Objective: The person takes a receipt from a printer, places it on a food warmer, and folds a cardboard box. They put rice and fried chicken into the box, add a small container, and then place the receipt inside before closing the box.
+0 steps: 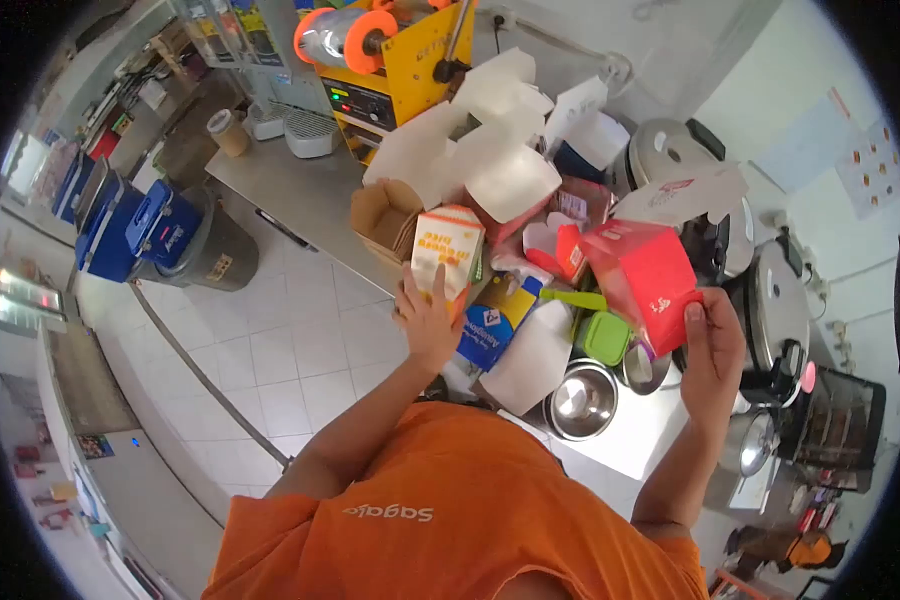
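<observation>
My left hand (430,322) lies against the lower part of a white and orange printed carton (448,250), fingers spread. Beside that carton is an open brown box (386,215). My right hand (715,345) pinches the lower right edge of a red box (648,280) with a raised white flap. Between my hands are a blue and yellow pack (492,320), a green lidded container (603,337) and a small red and white box (556,247). Open white boxes (500,140) are piled behind them.
A yellow sealing machine (390,80) stands at the back. Large metal cookers (775,310) line the right side. Near me sits a steel bowl (582,400). Blue cases (160,230) and a grey bin (220,245) are at the left. A person (810,548) is at lower right.
</observation>
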Tool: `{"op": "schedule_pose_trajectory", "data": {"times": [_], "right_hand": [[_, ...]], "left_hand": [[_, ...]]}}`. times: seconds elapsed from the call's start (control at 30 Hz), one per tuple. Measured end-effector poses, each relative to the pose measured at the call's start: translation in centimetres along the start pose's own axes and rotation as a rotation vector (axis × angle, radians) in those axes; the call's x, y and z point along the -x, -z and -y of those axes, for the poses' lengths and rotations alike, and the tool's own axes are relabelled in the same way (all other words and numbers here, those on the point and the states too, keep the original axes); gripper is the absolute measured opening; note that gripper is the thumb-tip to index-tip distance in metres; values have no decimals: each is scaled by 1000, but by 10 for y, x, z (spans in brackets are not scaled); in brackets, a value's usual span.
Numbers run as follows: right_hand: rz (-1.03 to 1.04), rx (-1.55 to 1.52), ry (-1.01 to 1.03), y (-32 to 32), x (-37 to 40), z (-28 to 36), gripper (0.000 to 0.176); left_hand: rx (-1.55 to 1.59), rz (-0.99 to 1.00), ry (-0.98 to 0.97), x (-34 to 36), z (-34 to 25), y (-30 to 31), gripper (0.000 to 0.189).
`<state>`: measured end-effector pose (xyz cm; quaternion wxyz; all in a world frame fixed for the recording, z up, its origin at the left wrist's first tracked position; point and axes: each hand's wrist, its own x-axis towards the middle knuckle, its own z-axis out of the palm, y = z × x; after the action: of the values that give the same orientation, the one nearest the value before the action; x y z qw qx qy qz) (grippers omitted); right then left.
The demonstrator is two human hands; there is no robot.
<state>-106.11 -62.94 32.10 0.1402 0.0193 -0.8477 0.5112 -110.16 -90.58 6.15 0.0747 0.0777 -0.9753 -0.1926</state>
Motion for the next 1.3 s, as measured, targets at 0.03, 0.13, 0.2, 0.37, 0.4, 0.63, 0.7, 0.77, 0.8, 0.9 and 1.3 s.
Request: {"op": "schedule_pose_trajectory", "data": {"times": [0.03,0.13,0.2,0.37,0.4,0.63,0.7,0.77,0.8,0.9,1.3], "right_hand": [[-25,-58,-42,2,9,-3,15],[-56,-37,-118,13,34,-14,15],[-63,-6,-177,23,49,-23,15],[-229,286,-282,41,98,-44,17],[-227,343,-307,43,108,-41,15],[-216,546,-402,23,186,-36,6],[-177,689,-387,17,205,-73,2],[-115,848,-431,25,229,-135,8],[-139,885,-419,31,243,-171,11],[-178,995,-490,60,275,-273,14],[307,-889,-435,74,184,-164,25]], "left_hand": [[1,-79,-101,-13,3,-4,102],[14,22,-157,-40,11,2,99],[48,58,-195,-46,15,11,96],[64,-147,-359,-15,23,20,79],[67,-136,-374,-11,25,21,79],[554,-413,-477,7,20,83,64],[693,-366,-550,15,13,91,65],[1431,287,-98,28,-3,90,70],[1638,421,121,34,-22,96,69],[1966,700,276,42,-53,71,71],[1409,844,-206,178,-212,5,92]]}}
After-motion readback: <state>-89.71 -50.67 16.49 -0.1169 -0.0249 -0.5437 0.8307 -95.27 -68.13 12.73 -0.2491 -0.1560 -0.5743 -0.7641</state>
